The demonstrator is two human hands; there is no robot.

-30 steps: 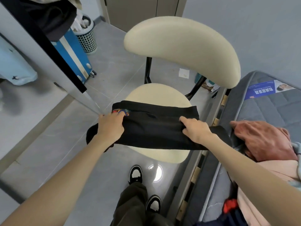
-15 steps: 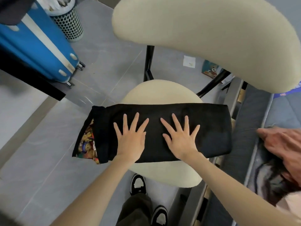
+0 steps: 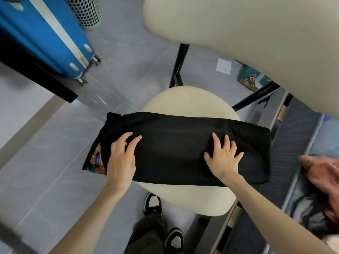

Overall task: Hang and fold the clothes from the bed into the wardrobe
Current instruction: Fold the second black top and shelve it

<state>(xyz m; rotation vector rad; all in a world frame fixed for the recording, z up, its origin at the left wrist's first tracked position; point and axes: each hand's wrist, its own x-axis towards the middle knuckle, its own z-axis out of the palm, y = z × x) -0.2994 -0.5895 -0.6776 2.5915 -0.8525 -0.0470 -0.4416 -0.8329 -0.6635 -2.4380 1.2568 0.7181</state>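
Black garment (image 3: 174,149) across chair seat (image 3: 183,99), presumably as folding surface. I see left hand (image 3: 121,160), right hand (image 3: 224,159) flat, pressing fold, gripping nothing.

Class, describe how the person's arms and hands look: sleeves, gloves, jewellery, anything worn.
The left hand and right hand wear no gloves, and no ring, watch or bracelet shows on either. The left arm and right arm are uncovered as far as the frame reaches; no sleeve is in view.
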